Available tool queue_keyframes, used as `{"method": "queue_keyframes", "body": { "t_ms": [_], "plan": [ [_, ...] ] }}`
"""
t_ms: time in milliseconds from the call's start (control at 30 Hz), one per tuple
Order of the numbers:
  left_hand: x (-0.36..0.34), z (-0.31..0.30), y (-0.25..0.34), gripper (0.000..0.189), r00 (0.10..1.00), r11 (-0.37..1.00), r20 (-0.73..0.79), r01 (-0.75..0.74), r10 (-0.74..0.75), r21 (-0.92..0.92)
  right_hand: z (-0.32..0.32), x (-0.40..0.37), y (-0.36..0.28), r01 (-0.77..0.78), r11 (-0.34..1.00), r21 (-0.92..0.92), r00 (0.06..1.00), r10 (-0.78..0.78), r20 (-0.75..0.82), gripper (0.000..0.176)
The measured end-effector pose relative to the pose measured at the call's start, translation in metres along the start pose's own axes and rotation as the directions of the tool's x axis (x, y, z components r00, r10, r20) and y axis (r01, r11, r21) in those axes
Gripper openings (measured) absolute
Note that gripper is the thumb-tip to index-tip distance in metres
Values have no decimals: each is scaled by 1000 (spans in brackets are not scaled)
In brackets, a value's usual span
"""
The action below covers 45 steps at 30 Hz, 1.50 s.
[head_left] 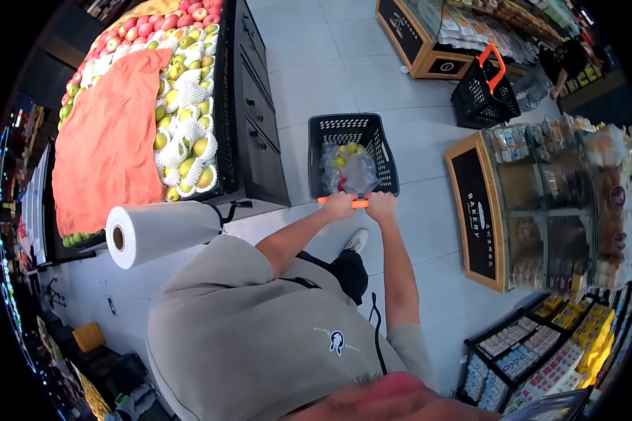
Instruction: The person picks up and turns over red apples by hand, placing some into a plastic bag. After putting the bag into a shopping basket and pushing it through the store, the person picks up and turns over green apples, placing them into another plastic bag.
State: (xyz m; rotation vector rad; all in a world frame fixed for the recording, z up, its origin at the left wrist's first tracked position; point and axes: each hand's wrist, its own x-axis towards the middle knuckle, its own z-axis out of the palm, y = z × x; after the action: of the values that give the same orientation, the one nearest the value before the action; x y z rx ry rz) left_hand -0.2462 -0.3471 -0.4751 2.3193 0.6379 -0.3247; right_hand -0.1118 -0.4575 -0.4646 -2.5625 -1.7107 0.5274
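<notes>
A black shopping basket point(388, 165) with slotted sides is in front of me, above the grey tiled floor. Both hands grip its orange handle point(359, 204) at the near side. My left hand point(338, 206) is closed around the handle's left part, and my right hand point(380, 204) is closed close beside it on the right. Inside the basket lies a clear plastic bag point(360, 173) with several yellow-green fruits point(349, 152) showing through or beside it. Something red is partly visible near the bag's lower left; its kind is hard to make out.
To the left, a fruit stand point(254, 105) bears pears in white foam nets point(187, 133), red apples point(142, 30) and an orange cloth point(112, 140). A plastic bag roll point(161, 228) is at my left. Bakery shelves point(476, 214), another basket point(470, 98) and a person point(572, 59) are on the right.
</notes>
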Motion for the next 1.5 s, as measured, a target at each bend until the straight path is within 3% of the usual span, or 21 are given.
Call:
{"method": "queue_keyframes", "body": {
  "t_ms": [200,433,633,700,867,1033,1100,1133,1167,1200,1233,1267,1333,1367,1400,1467,1500],
  "plan": [
    [59,-27,-24,22,983,993,-147,105,-113,-58,-10,96,26,212,977,-9,977,-211,18,15],
    [125,-78,-47,19,940,957,-192,262,-282,-124,-50,200,31,322,947,-17,945,-320,75,14],
    [179,-129,-83,19,910,939,-250,292,-332,-183,-72,295,24,317,948,-38,937,-306,170,12],
    [191,-147,-101,18,908,949,-280,283,-312,-141,-77,321,15,314,949,23,943,-315,108,11],
    [216,-179,-146,15,916,947,-260,261,-304,-189,-80,373,-8,276,961,35,941,-277,195,11],
    [222,-207,-163,21,937,942,-128,308,-325,-136,-80,402,-18,258,966,24,896,-248,368,15],
    [223,-220,-166,21,944,944,-106,294,-311,-151,-108,415,-18,278,935,221,769,-354,532,27],
    [222,-221,-169,22,953,949,-84,275,-290,-157,-100,425,-10,285,933,221,757,-361,544,27],
    [220,-213,-173,23,952,956,-122,264,-280,-131,-89,436,2,65,857,512,575,-451,682,35],
    [214,-214,-174,23,949,950,-112,280,-296,-141,-81,446,13,-233,699,676,371,-579,726,44],
    [208,-217,-172,24,956,960,-130,245,-263,-135,-88,461,23,-452,542,708,269,-674,688,54],
    [203,-220,-171,24,961,968,-152,214,-233,-129,-89,477,32,-620,494,609,202,-650,733,55],
    [195,-216,-170,25,960,976,-190,184,-204,-120,-80,517,36,-597,537,596,305,-535,788,53],
    [192,-213,-171,25,960,986,-235,134,-154,-98,-56,538,38,-430,673,602,446,-421,790,54],
    [187,-215,-168,29,936,993,-338,66,-95,-96,2,553,53,-246,684,687,652,-408,640,58],
    [182,-226,-161,32,934,994,-346,62,-90,-91,54,588,62,54,858,511,710,-393,584,55],
    [179,-228,-159,30,912,994,-407,15,-59,-109,62,602,55,42,852,521,709,-393,585,55]
  ]
}}
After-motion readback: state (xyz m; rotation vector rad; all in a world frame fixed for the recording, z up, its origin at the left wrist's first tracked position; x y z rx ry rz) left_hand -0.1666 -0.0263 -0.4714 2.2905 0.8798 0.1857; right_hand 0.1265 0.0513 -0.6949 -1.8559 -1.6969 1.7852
